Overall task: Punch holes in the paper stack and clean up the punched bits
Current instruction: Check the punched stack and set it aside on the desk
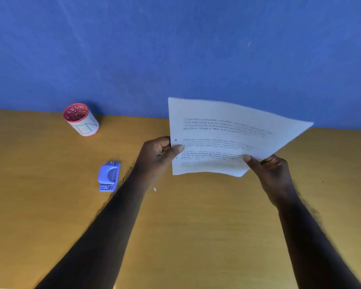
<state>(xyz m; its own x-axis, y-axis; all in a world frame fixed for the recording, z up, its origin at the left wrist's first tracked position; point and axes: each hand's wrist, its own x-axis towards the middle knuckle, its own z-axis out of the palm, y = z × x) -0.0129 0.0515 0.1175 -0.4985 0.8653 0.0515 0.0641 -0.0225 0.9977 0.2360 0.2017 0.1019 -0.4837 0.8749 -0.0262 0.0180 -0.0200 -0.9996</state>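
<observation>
Blue wall [175, 49] across the upper half of the view, meeting the far edge of a tan wooden bench [196, 226]. Bare forearms reaching in from the lower edge. Paper stack [227, 138], printed with several blocks of text, held tilted above the bench at right of centre, lower edge curling, far right corner raised; two small dark holes visible near its left edge. Left hand [156, 159] at the left edge of the stack, grip pinching the sheets, thumb pressed on the printed face, fingers curled behind. Right hand [273, 174] at the lower right corner, grip likewise pinching the stack, thumb on top, fingers beneath. Cylindrical cup [81, 119] standing upright near the wall at far left, red patterned lining, white outside with blue lettering, well apart from the stack. Blue hole punch [109, 176] resting on the bench just left of the left forearm. Punched bits [154, 189], two tiny white discs, lying on the bench just right of the left forearm, below the stack.
</observation>
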